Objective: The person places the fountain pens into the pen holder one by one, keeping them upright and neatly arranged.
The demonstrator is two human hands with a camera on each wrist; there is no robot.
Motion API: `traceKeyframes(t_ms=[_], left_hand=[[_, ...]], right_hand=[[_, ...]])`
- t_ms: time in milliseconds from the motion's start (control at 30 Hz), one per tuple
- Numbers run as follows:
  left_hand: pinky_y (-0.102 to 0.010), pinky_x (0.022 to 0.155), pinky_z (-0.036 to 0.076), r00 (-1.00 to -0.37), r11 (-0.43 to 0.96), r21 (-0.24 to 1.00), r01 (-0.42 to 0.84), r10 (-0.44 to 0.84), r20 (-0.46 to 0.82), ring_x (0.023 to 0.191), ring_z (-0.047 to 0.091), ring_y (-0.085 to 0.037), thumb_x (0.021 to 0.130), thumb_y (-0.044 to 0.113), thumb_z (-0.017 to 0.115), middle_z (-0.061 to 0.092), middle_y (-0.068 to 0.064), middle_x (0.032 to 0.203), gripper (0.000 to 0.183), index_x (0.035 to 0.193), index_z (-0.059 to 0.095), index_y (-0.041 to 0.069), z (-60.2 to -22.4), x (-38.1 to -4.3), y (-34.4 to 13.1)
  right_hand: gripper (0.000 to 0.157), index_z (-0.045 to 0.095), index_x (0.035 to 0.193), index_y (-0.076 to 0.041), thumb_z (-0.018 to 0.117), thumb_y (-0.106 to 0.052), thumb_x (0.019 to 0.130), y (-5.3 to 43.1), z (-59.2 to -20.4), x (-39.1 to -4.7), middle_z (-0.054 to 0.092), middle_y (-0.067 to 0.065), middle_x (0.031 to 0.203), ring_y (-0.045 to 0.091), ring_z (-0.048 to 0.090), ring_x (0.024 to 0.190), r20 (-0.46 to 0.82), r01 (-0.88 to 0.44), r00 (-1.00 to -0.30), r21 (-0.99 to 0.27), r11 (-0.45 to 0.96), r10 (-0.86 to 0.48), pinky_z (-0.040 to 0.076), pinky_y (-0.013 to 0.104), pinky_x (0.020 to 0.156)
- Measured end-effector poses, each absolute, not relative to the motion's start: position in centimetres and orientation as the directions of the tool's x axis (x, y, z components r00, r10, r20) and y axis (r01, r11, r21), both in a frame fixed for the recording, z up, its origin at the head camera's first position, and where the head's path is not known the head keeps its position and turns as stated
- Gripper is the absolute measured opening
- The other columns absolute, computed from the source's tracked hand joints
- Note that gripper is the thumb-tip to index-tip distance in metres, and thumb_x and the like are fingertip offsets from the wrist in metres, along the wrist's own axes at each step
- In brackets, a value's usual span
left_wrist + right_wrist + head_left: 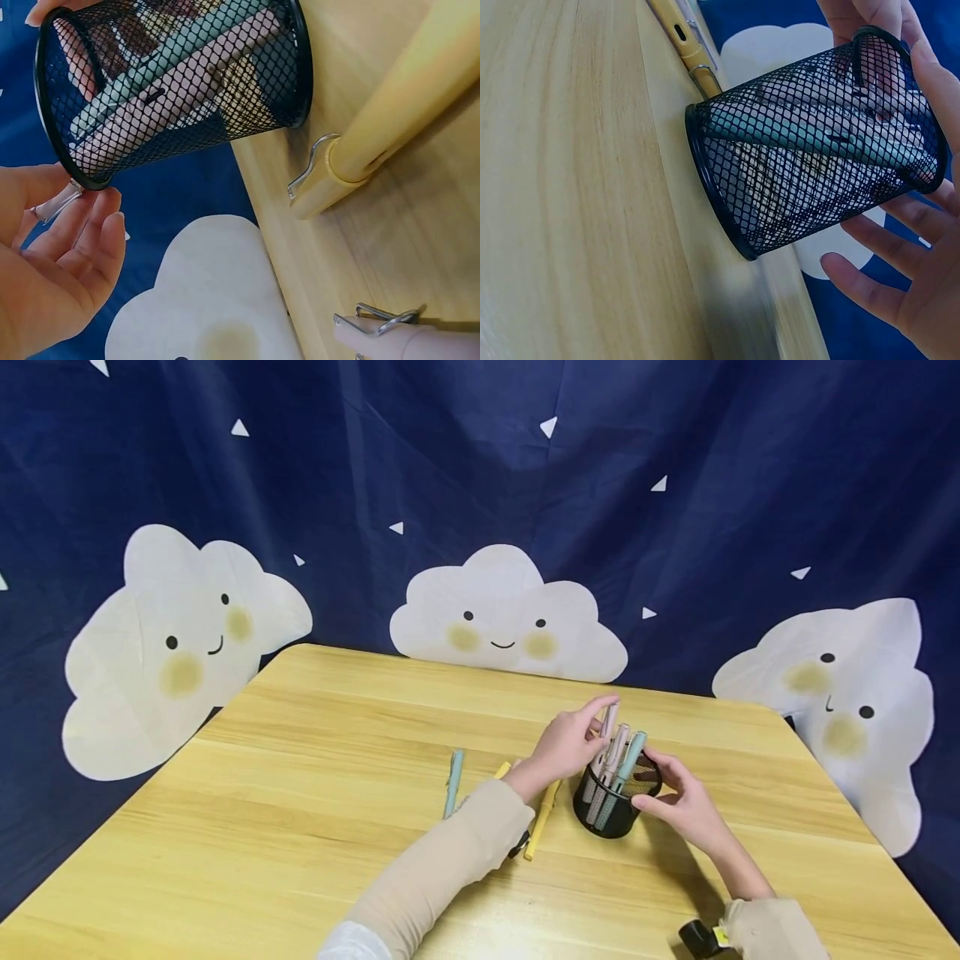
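A black mesh pen holder (609, 814) stands upright on the table, with two pale pink pens and a teal pen (632, 758) in it. My left hand (564, 745) is at its left rim and pinches the top of one pale pink pen (611, 718); the pen's lower part is inside the mesh. In the left wrist view that pen's clip end (60, 205) shows between thumb and fingers. My right hand (686, 806) holds the holder's right side by the rim, thumb in front and fingers behind.
Left of the holder lie a yellow pen (543, 823) and a teal pen (453, 783). Another yellow pen (502, 770) is partly hidden by my left forearm. A pink pen (412, 341) with a wire clip lies nearby. Behind the wooden table (300, 718) hangs a blue cloud-print curtain (465, 460).
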State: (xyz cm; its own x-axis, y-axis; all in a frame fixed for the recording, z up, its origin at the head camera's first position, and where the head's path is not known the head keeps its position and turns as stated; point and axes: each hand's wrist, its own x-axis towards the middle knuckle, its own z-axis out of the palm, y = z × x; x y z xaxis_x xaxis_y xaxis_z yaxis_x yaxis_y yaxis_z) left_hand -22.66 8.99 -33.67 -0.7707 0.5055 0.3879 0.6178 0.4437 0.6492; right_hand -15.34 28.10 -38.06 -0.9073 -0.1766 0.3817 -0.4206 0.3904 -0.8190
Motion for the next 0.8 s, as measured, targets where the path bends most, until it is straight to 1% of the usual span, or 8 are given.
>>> traceKeyframes(t_ms=[300,367,500,633,800], left_hand=[[-0.014,0.06,0.041,-0.76,0.483,0.603,0.635,0.531,0.374,0.073,0.055,-0.006,0.082,0.007,0.063,0.063,0.002,0.087,0.057,0.132,0.041,0.02,-33.82,-22.73,9.31],[-0.014,0.061,0.04,-0.753,0.496,0.579,0.647,0.538,0.38,0.075,0.054,-0.007,0.081,0.007,0.063,0.061,0.002,0.089,0.055,0.13,0.043,0.02,-33.87,-22.74,9.4],[-0.015,0.067,0.041,-0.747,0.515,0.551,0.657,0.543,0.384,0.084,0.053,-0.007,0.08,0.006,0.062,0.06,0.001,0.098,0.049,0.126,0.049,0.018,-33.86,-22.73,9.54],[-0.016,0.071,0.042,-0.763,0.527,0.562,0.637,0.535,0.362,0.09,0.053,-0.008,0.081,0.007,0.063,0.059,-0.001,0.103,0.048,0.126,0.05,0.018,-33.82,-22.64,9.54],[-0.015,0.067,0.042,-0.785,0.514,0.608,0.605,0.513,0.347,0.085,0.055,-0.01,0.081,0.009,0.063,0.058,-0.002,0.1,0.049,0.127,0.047,0.015,-33.82,-22.69,9.43]], right_hand=[[0.059,0.035,0.127,0.012,0.065,0.007,0.076,28.12,-37.84,-15.42,0.039,0.035,0.122,-0.001,0.052,0.095,0.351,-0.395,-0.919,-0.818,0.418,-0.18,0.051,0.023,0.064],[0.059,0.035,0.127,0.012,0.064,0.007,0.076,28.12,-37.8,-15.37,0.04,0.035,0.121,0.001,0.053,0.092,0.345,-0.389,-0.921,-0.819,0.421,-0.18,0.051,0.024,0.064],[0.059,0.034,0.127,0.013,0.064,0.008,0.076,28.15,-37.72,-15.35,0.041,0.036,0.12,0.003,0.055,0.089,0.348,-0.392,-0.92,-0.822,0.413,-0.182,0.051,0.023,0.064],[0.059,0.035,0.127,0.012,0.065,0.008,0.075,28.19,-37.76,-15.38,0.043,0.035,0.119,0.001,0.054,0.091,0.355,-0.399,-0.917,-0.814,0.422,-0.181,0.051,0.022,0.064],[0.059,0.037,0.126,0.012,0.066,0.008,0.075,28.22,-37.91,-15.4,0.044,0.032,0.12,-0.003,0.05,0.097,0.367,-0.408,-0.913,-0.804,0.432,-0.179,0.05,0.022,0.065]])
